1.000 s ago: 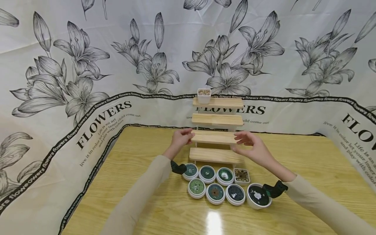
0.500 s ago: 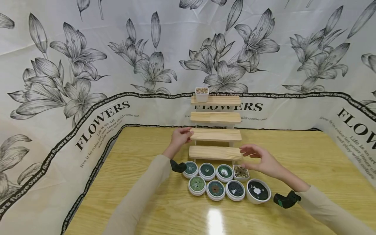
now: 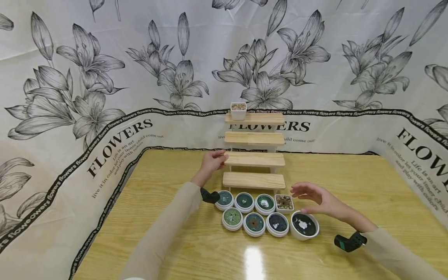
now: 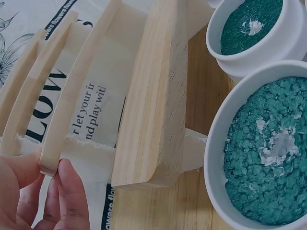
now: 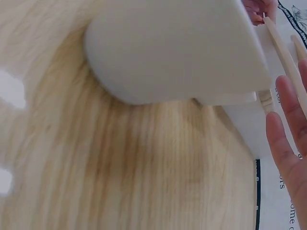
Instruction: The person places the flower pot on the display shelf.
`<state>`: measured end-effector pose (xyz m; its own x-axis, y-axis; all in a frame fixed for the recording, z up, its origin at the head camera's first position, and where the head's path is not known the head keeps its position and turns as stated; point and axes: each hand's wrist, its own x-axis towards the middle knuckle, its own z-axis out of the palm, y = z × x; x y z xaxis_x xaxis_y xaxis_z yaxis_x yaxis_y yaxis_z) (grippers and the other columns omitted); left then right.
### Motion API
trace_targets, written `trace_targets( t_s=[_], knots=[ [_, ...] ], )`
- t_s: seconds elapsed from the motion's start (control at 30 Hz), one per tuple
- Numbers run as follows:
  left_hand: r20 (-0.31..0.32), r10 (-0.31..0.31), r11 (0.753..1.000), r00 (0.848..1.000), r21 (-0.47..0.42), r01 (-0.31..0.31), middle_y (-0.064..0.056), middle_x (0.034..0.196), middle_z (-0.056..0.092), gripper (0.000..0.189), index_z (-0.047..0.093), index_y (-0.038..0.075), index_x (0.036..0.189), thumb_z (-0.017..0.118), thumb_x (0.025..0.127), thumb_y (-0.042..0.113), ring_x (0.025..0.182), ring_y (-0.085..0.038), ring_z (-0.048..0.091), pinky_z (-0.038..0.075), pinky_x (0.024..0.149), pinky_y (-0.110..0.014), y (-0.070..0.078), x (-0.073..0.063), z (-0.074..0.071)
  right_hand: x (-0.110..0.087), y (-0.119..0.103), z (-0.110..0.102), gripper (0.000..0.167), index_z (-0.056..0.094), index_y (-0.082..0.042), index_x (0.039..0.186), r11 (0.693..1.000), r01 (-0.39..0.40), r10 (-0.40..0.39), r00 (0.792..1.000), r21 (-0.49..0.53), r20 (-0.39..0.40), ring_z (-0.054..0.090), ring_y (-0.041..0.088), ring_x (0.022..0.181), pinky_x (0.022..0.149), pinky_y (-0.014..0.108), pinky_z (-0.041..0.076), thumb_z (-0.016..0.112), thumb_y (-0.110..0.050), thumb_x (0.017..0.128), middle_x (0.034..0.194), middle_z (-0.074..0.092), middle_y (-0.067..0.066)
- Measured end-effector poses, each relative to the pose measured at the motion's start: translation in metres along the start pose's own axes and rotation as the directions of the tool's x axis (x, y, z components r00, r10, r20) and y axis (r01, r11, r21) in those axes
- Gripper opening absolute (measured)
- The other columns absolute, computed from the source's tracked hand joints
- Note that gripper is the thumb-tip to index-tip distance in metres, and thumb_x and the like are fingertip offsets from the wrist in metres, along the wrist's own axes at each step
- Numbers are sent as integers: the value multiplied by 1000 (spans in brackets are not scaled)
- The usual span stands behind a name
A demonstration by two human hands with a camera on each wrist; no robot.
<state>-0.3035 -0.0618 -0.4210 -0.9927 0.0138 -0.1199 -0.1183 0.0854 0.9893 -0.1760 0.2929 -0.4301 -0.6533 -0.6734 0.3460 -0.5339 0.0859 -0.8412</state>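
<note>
Wooden stand (image 3: 254, 158), four planks rising in steps, stands on a wood-grain table (image 3: 210, 252) before a pale cloth (image 3: 168, 39) printed with lilies and the word "FLOWERS". At the stand's left end, a person's left hand (image 3: 211, 163) pinches the second plank from the bottom (image 4: 76, 91), thumb on one face and fingers curled against the other, the grip closed to the plank's thickness. Off the stand's front right corner, the right hand (image 3: 323, 200) holds nothing, its fingers loosely bent and spread apart from the thumb. That thumb shows at the rim of a large round pot (image 3: 303, 225), front right of the stand; whether it touches, one cannot tell.

On the stand's top plank, at the left, sits a square white pot (image 3: 238, 111) filled with pebbles. A second square pot (image 3: 284, 203) is just in front of the stand's lower right corner. Six smaller round pots (image 3: 244, 201), white with green to dark fillings, line up in two rows before the stand's lowest plank. Beige sleeves (image 3: 176, 212) and black wrist devices (image 3: 350, 242) reach in from the stand's front.
</note>
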Motion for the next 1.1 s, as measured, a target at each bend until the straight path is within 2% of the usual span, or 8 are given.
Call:
trace_targets(
  t_s=[0.13, 0.2, 0.43, 0.57, 0.63, 0.73, 0.87, 1.1],
  knots=[
    [2, -10, 1000, 1000, -3, 10, -14, 109, 63, 38, 60, 0, 128, 66, 91, 11, 60, -5, 57, 61, 73, -31, 0, -1, -1, -12, -3, -1, 62, 40, 16, 131, 1000, 0, 0, 1000, -27, 14, 55, 6, 119, 100, 16, 46, 67, 19, 75, 133, 53, -8],
    [5, -15, 1000, 1000, -8, 15, -15, 110, 63, 39, 59, 0, 129, 66, 91, 10, 59, -4, 56, 61, 71, -28, -1, -2, -2, -17, -3, 1, 62, 40, 17, 130, 1000, -4, 4, 1000, -29, 13, 55, 6, 119, 99, 16, 46, 67, 20, 74, 133, 54, -8],
    [31, 1, 1000, 1000, -10, -1, -19, 117, 63, 41, 58, 1, 131, 65, 92, 11, 59, -4, 57, 58, 87, -43, -2, -1, -1, -28, 0, 2, 59, 38, 23, 125, 999, -23, 23, 1000, 25, -20, 56, 7, 118, 97, 18, 48, 66, 23, 73, 132, 55, -10],
    [47, -6, 1000, 999, -5, 6, -19, 119, 62, 42, 56, 1, 133, 64, 93, 13, 61, -4, 58, 57, 89, -44, 0, 0, -2, -33, 2, 0, 63, 37, 21, 128, 999, -13, 13, 1000, 49, 4, 55, 8, 119, 98, 20, 49, 65, 23, 72, 135, 53, -8],
    [53, -9, 1000, 999, -3, 9, -19, 121, 61, 43, 56, 2, 133, 64, 93, 13, 62, -4, 58, 58, 87, -43, 1, 0, -3, -36, 3, 0, 64, 36, 19, 130, 998, -33, 32, 999, 60, 16, 55, 8, 119, 99, 21, 49, 65, 22, 73, 135, 53, -7],
    [58, -10, 1000, 998, 1, 10, -20, 124, 60, 43, 55, 1, 134, 63, 93, 13, 64, -5, 58, 61, 77, -32, 2, 2, -4, -39, 3, -2, 65, 35, 19, 132, 995, -68, 66, 997, 68, 26, 55, 10, 119, 98, 23, 50, 66, 20, 75, 134, 53, -5],
    [61, -10, 1000, 998, -3, 11, -21, 124, 59, 43, 55, 2, 134, 63, 93, 13, 64, -5, 58, 58, 63, -19, 3, 4, -5, -42, 6, -3, 67, 35, 16, 133, 992, -83, 82, 996, 100, 18, 56, 10, 117, 97, 23, 50, 66, 19, 74, 133, 54, -6],
    [57, -23, 1000, 998, 1, 23, -19, 121, 60, 41, 57, 2, 132, 64, 93, 12, 63, -5, 57, 58, 65, -20, 1, 1, -1, -50, 16, -3, 72, 33, 14, 137, 980, -71, 58, 995, 184, 76, 53, 8, 120, 100, 21, 48, 70, 15, 75, 138, 52, -2]
  ],
)
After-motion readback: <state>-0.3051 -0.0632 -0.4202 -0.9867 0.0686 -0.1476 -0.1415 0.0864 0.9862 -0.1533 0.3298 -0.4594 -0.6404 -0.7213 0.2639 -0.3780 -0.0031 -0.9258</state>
